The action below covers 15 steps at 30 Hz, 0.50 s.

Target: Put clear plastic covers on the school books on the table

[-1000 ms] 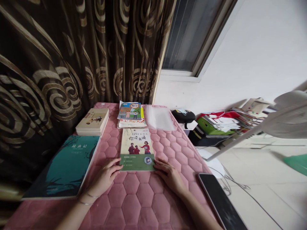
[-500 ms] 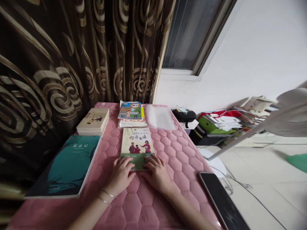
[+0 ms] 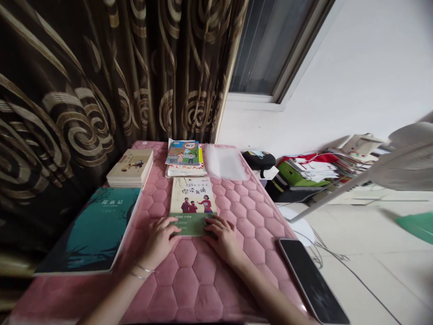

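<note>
A cream book with a green lower band (image 3: 193, 198) lies flat on the pink quilted cover, three printed figures on its front. My left hand (image 3: 158, 239) rests at its lower left edge, fingers apart and their tips touching the book's side. Across from it, my right hand (image 3: 223, 239) has its spread fingers over the lower right corner, thumb by the near edge. Neither hand lifts the book. Just beyond it lies a pile topped by a blue illustrated book (image 3: 183, 153). Clear plastic sleeves (image 3: 226, 162) are right of that pile.
On the left lie a large teal book (image 3: 98, 225) and a stack of beige books (image 3: 130, 167). A dark tablet or phone (image 3: 311, 280) lies along the right edge. Past that edge stand a white fan (image 3: 399, 158), cables and piled bags and papers (image 3: 307, 169). A patterned curtain (image 3: 135, 67) hangs behind.
My left hand has slid left, from over the green band to the book's side. My right hand stays at its corner. The view has shifted slightly.
</note>
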### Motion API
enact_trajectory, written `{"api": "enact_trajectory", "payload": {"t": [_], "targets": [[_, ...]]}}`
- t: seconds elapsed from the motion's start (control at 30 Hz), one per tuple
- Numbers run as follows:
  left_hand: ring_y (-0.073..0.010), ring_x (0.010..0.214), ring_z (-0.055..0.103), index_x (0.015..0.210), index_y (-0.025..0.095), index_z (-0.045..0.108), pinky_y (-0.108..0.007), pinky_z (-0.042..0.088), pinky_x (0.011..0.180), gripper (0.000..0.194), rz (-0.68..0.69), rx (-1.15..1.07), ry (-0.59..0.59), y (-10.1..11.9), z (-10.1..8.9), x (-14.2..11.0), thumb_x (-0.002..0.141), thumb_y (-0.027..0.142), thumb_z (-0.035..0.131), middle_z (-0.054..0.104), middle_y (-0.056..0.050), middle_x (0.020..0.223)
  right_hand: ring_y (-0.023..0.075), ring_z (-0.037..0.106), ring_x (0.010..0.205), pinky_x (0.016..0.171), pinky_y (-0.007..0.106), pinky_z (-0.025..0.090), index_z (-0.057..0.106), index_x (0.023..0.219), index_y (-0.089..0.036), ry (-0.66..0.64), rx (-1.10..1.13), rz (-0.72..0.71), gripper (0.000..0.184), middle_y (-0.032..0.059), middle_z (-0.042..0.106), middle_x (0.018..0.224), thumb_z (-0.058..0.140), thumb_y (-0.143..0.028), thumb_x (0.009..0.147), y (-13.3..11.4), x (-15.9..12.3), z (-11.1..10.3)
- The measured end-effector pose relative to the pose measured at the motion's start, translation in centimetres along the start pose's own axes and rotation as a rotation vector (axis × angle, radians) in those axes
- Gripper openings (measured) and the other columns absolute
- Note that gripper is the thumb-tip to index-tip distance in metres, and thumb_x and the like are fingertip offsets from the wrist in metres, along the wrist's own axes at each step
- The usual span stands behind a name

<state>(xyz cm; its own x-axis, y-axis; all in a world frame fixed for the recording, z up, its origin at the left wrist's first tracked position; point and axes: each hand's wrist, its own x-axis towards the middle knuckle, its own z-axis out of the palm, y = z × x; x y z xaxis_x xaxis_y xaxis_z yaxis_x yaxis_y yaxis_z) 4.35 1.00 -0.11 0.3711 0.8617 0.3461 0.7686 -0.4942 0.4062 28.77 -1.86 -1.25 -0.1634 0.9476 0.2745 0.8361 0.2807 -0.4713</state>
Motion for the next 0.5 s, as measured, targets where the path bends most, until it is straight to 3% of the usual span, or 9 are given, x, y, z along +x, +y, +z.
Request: {"api": "enact_trajectory", "payload": {"t": [0.2, 0.5], "targets": [[-0.0214, 0.104, 0.062, 0.083, 0.027, 0.074, -0.039, 0.050, 0.091, 0.015, 0.021, -0.140, -0.015, -3.3, -1.6, -0.5, 0.074, 0.016, 0.070, 0.065, -0.002, 0.118, 0.0266, 0.047, 0.127, 0.104, 0.049, 0.034, 0.070, 0.104, -0.027, -0.062, 0.118, 0.003, 0.021, 0.0032, 0.063, 0.126, 0.064, -0.030, 0.085, 3.6, -0.9, -2.1], [-0.0216, 0.104, 0.062, 0.087, 0.031, 0.075, -0.039, 0.052, 0.090, 0.016, 0.027, -0.133, -0.035, -3.8, -1.4, -0.6, 0.076, 0.021, 0.069, 0.065, -0.001, 0.119, 0.0265, 0.046, 0.128, 0.107, 0.051, 0.033, 0.069, 0.112, -0.029, -0.111, 0.191, 0.012, 0.027, 0.0024, 0.062, 0.128, 0.062, -0.029, 0.085, 4.2, -0.9, -2.3]]}}
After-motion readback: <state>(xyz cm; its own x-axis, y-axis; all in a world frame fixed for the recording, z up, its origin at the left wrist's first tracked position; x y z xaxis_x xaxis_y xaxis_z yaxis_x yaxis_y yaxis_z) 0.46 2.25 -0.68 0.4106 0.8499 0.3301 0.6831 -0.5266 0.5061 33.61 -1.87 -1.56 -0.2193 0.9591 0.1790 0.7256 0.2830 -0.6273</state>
